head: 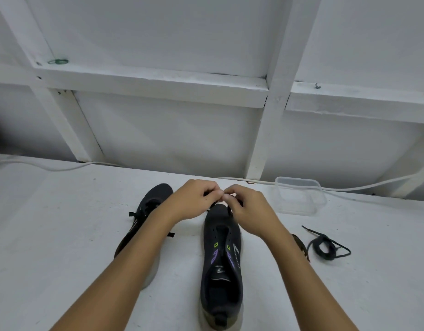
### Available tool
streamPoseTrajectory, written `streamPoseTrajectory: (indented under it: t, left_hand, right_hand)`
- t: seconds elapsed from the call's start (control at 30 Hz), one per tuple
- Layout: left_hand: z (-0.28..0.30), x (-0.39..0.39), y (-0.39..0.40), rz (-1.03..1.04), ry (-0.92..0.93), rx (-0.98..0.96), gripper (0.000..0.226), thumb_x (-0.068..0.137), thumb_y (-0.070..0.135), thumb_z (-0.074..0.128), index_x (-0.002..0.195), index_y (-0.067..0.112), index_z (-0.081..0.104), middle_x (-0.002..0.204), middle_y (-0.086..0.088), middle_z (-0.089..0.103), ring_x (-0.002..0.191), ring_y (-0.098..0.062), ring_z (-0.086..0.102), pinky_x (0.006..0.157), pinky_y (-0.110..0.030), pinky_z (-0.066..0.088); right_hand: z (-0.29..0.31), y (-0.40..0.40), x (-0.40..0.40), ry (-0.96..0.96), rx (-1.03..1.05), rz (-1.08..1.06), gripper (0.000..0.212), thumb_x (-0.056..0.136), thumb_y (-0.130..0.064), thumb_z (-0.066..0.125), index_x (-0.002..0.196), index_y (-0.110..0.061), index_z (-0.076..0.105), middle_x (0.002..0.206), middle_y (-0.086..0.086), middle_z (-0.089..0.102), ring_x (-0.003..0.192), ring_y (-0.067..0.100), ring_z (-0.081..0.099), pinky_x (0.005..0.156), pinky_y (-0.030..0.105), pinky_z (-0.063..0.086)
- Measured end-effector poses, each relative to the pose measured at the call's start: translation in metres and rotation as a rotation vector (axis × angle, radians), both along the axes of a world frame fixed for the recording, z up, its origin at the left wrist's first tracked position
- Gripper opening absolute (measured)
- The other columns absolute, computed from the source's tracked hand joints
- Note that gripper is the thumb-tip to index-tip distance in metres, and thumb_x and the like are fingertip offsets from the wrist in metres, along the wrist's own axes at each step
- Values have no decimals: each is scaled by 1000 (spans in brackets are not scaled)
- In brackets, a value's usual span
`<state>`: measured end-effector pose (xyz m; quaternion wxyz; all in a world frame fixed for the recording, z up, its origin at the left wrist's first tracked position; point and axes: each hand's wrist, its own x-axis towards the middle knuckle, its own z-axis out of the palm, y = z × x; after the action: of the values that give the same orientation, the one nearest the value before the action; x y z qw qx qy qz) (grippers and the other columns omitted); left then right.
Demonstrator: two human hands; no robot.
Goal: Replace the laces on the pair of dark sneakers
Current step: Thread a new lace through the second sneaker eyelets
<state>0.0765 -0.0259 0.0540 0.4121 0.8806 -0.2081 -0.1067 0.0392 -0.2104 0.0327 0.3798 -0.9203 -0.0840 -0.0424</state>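
Note:
A dark sneaker with empty eyelets stands in the middle of the white surface, toe pointing away from me. Above its toe my left hand and my right hand meet, each pinching a black lace that hangs in short loops onto the toe. The second dark sneaker lies to the left, partly hidden under my left forearm, with black lace ends sticking out at its side. A coiled black lace lies on the surface at the right.
A clear plastic container stands behind the right hand near the wall. A white cable runs along the back edge. A brown object peeks out beside my right forearm. The white framed wall closes the far side.

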Motion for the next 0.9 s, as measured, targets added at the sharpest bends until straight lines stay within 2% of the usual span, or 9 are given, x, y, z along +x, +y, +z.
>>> streamPoseTrajectory:
  t: [0.1,0.2,0.33,0.43,0.5,0.6,0.73,0.83,0.9]
  left_hand:
    - [0,1,15,49,7,29,26,99,38,56,78,31,71,67,21,62,56,0,47,55,-13,36]
    - [-1,0,33,100,-11,53,26,99,36,56,77,34,70,64,25,59,53,0,46,53,-9,36]
    - [-2,-4,23,47,-8,48,24,100,35,55,81,33,70,69,21,62,58,-3,51,54,-14,37]
    - [0,-4,11,-18,-34,72,24,101,33,53,84,27,69,74,11,66,62,-6,52,59,-22,40]
    - [2,-3,14,-11,-43,94,24,102,33,52,84,31,69,71,20,64,59,-2,50,55,-15,37]
    - [2,-3,27,-11,-60,191,24,103,31,49,87,38,66,69,39,58,61,7,52,60,-8,38]
    - [-3,-4,38,63,-68,253,23,102,29,50,89,32,69,66,33,60,61,12,51,57,-7,36]
    - [-1,-7,33,65,-65,196,23,100,26,51,86,28,69,65,35,58,53,6,49,52,-8,36]
    - [2,-8,22,31,-53,152,22,98,27,51,82,29,67,68,25,60,51,-1,45,51,-14,34]
  right_hand:
    - [-3,-14,7,8,-134,-230,18,100,-28,54,84,-35,59,75,-10,64,79,20,61,64,33,41]
    - [-6,-41,10,41,-142,-437,14,101,-28,52,102,-26,67,78,-5,64,86,24,64,66,32,38]
    - [0,-17,2,80,-3,-71,36,100,-37,57,135,-40,56,54,-14,58,63,2,56,60,16,38]
    - [0,5,0,19,-29,68,12,99,-36,57,106,-38,67,66,-27,61,66,0,57,61,15,41]
    - [-3,1,5,19,-50,-13,14,99,-34,56,88,-33,65,66,-16,62,68,8,56,65,30,46]
    - [-8,-18,11,70,-116,-206,20,99,-33,55,80,-38,60,68,-14,60,76,16,56,59,28,38]
    - [-12,-40,13,120,-143,-393,14,99,-32,54,97,-34,67,71,-15,60,85,21,62,63,29,37]
    - [-9,-25,4,148,-54,-145,35,98,-40,58,133,-42,57,60,-8,62,69,7,59,66,28,43]
    - [-4,-5,-2,129,7,22,33,98,-44,56,131,-49,56,57,-14,62,62,3,56,61,23,39]
